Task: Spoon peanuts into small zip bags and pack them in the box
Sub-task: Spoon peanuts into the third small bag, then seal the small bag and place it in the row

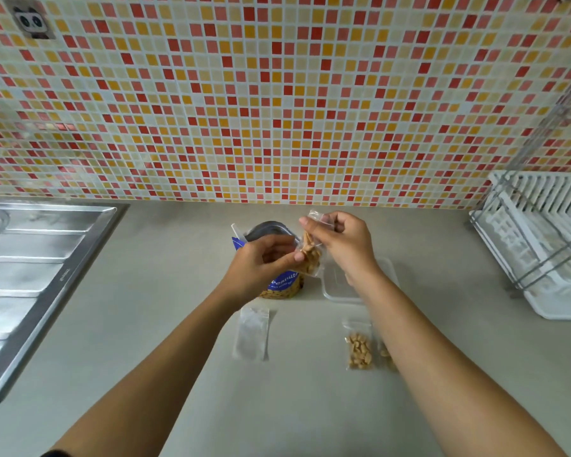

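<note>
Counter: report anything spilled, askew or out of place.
Nothing stands out. No loose peanuts on the counter. Both hands, left hand and right hand, hold a filled bag; another filled bag and an empty bag lie flat.

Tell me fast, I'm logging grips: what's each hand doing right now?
Left hand: pinching the lower part of the filled zip bag.
Right hand: pinching the same bag's top.
</note>
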